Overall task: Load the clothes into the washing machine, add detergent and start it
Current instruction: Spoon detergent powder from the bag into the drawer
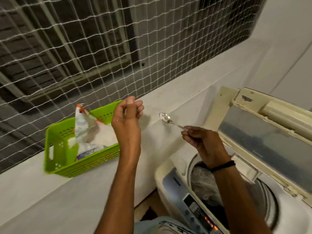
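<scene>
A top-loading washing machine (170,176) stands at the lower right with its lid (263,132) raised, and clothes (202,181) lie in the drum. My right hand (202,141) pinches the handle of a metal spoon (166,118) above the drum's left rim; its bowl shows a trace of white powder. My left hand (127,122) hovers over the ledge with loosely curled fingers and holds nothing. To its left, an opened detergent packet (87,130) with white powder sits in a green plastic basket (62,154).
The basket rests on a white ledge (50,200) under a window covered by white netting (84,48). The machine's control panel (199,211) glows orange at the bottom. A white wall (290,48) rises behind the lid.
</scene>
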Motion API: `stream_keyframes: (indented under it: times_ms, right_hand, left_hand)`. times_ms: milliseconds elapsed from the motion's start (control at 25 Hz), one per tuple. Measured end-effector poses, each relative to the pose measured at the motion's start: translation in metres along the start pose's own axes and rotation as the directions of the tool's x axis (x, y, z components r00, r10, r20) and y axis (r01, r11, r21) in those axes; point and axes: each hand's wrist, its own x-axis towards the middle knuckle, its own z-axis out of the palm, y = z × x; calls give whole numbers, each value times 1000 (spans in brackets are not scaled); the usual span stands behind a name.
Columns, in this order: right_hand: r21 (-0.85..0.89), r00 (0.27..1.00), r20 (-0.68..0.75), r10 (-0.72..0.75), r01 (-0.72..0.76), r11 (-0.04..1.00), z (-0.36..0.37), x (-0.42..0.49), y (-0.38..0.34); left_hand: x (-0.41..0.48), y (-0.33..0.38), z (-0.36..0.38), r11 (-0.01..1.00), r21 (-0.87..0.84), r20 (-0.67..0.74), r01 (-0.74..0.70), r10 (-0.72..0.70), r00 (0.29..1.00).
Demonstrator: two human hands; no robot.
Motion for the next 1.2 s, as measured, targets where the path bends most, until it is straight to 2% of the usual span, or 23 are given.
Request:
stream_keyframes:
  times_ms: [200,320,360,400,440,480,520,560,600,720,840,960,1080,1160,1200]
  right_hand:
    - [-191,967,255,22,27,981,89,-11,6]
    - [-346,954,301,-2,111,932,137,-11,21]
    - [-437,951,306,-48,185,880,149,-8,27]
    - [-589,936,329,-123,306,748,159,-4,34]
    - [-753,901,391,-187,431,497,167,-1,39]
    - [-846,864,455,-217,495,197,176,0,44]
    - [-859,828,502,-251,510,-37,184,-1,48]
    - [-854,814,521,-256,497,-155,191,-3,52]
    - [-851,812,524,-258,486,-198,195,-4,55]
    - [-865,831,501,-243,465,-190,200,2,66]
    - [-888,846,458,-274,448,-102,199,8,69]
    - [-903,862,429,-269,417,-104,206,9,69]
    - [-897,890,442,-115,436,-70,211,15,71]
    - [-913,911,407,62,405,39,214,20,74]
    - [-932,922,358,148,344,111,217,19,75]
  left_hand:
    - [18,46,-72,963,143,-165,-226,249,954]
    - [32,59,-114,902,358,-238,-242,338,910]
    - [36,62,-125,876,432,-245,-214,343,907]
    - [40,64,-135,837,520,-241,-170,335,911]
    - [42,64,-143,771,627,-227,-108,313,922]
    - [43,64,-150,679,733,-219,-32,280,935]
    - [43,63,-154,584,811,-210,36,234,949]
    - [44,60,-158,512,856,-194,77,178,965]
    - [44,57,-160,473,875,-174,99,116,978]
    - [45,49,-162,416,900,-139,128,-4,990]
    - [48,45,-164,344,925,-152,158,-46,987]
    - [49,45,-165,269,945,-176,185,-57,983]
    - [50,45,-166,277,947,-151,160,-55,987]
    - [51,45,-167,334,931,-138,145,-44,989]
    - [52,44,-168,364,922,-131,135,-36,991]
